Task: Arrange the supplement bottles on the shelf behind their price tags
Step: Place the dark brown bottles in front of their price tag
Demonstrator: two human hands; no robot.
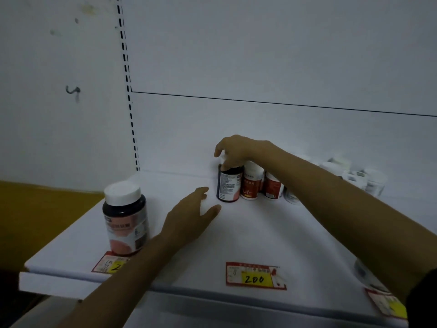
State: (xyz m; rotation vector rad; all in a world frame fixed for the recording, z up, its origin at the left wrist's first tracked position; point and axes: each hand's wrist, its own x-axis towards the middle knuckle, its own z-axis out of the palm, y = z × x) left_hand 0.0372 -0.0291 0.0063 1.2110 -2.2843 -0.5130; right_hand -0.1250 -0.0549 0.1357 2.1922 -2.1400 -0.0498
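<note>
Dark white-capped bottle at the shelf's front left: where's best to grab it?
Probably round its white cap, from above: the dark white-capped bottle stands upright and alone, and the cap looks narrower than the body. The open left hand is nearest.

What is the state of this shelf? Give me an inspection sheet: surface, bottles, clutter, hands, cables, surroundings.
Surface: white shelf; left tag, middle tag reading 200, and right tag along its front edge.
Job's things: front dark bottle upright behind the left tag; back dark bottle beside red-labelled bottles; blurred white bottles at back right.
Clutter: nothing seen.
Hands: right hand grips the back dark bottle's top; left hand open over the shelf.
Cables: nothing seen.
Surroundings: white back panel, slotted upright, yellow surface at left.
</note>
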